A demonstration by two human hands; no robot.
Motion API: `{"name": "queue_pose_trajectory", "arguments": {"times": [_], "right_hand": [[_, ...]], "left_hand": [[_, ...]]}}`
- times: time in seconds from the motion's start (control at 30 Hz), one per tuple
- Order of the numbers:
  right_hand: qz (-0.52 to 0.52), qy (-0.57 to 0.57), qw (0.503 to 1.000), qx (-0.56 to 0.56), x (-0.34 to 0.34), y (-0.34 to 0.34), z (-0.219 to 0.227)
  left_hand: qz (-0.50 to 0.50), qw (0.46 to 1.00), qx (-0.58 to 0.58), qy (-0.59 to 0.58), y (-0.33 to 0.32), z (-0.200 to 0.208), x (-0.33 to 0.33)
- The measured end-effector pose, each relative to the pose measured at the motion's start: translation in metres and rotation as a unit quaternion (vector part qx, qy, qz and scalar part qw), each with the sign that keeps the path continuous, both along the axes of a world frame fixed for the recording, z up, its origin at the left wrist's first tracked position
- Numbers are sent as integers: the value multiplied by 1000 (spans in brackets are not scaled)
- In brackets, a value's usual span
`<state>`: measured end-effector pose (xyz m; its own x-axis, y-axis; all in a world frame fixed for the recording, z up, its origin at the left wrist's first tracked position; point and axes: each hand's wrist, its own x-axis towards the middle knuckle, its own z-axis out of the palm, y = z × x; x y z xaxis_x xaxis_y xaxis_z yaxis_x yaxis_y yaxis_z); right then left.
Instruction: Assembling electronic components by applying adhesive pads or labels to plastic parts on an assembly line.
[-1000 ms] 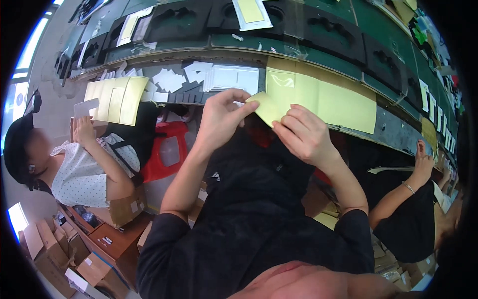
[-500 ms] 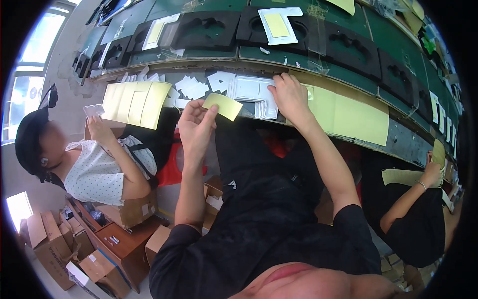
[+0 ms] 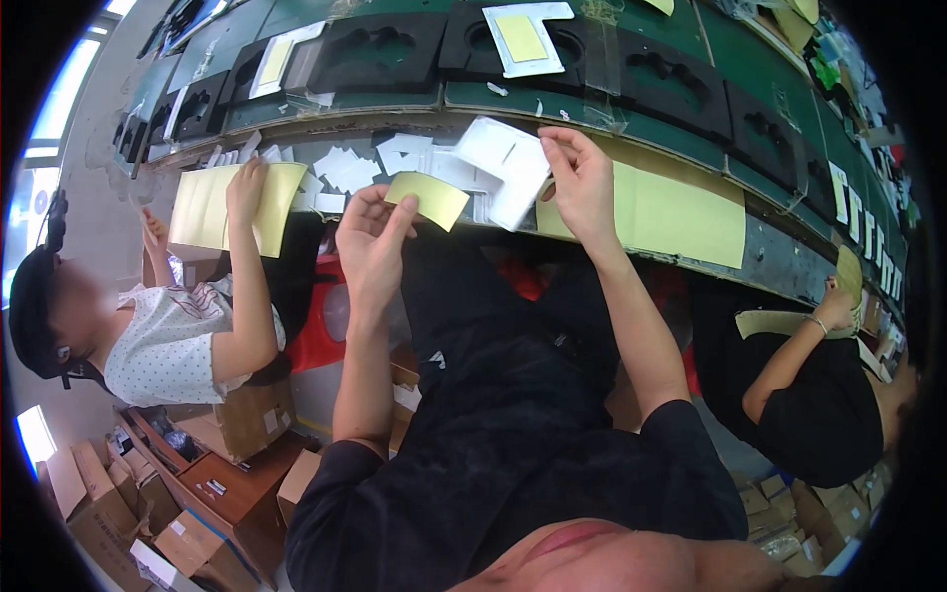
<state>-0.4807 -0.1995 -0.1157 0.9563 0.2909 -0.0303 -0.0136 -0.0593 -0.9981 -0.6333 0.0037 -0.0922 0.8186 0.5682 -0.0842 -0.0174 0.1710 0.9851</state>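
Note:
In my left hand (image 3: pixel 371 247) a small yellow rectangular sheet (image 3: pixel 431 199) is pinched between thumb and fingers. My right hand (image 3: pixel 585 192) grips the right edge of a white L-shaped plastic piece (image 3: pixel 508 168), which is lifted and tilted above the bench edge. The two things are close together but apart. Similar pale pieces (image 3: pixel 480 206) lie stacked beneath the lifted one, partly hidden by it. A large yellow sheet (image 3: pixel 681 212) lies on the bench just right of my right hand.
Loose white pieces (image 3: pixel 345 170) are scattered left of the stack. Beyond the bench edge, black foam trays (image 3: pixel 380 54) line a green surface (image 3: pixel 419 101); a white piece with a yellow patch (image 3: pixel 528 39) rests on one. People sit on both sides, one touching a yellow sheet (image 3: pixel 281 212).
My right hand has raised a white L-shaped piece off the stack and tilted it. My left hand keeps the yellow sheet. The person at left has reached onto the large yellow sheet there.

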Motion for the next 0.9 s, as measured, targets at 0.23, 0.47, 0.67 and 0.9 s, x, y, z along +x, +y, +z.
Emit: {"name": "queue_pose_trajectory", "arguments": {"times": [0.23,0.47,0.67,0.9], "right_hand": [[71,81,984,145,-19,-17,24],[2,175,942,286,-36,-23,15],[5,200,882,427,-63,13,39],[74,172,917,352,-88,2,34]], "left_hand": [[33,997,-13,-63,0,19,8],[56,984,-99,-140,-25,16,27],[132,955,-114,-239,-50,35,70],[99,970,-34,-218,-67,83,101]]}}
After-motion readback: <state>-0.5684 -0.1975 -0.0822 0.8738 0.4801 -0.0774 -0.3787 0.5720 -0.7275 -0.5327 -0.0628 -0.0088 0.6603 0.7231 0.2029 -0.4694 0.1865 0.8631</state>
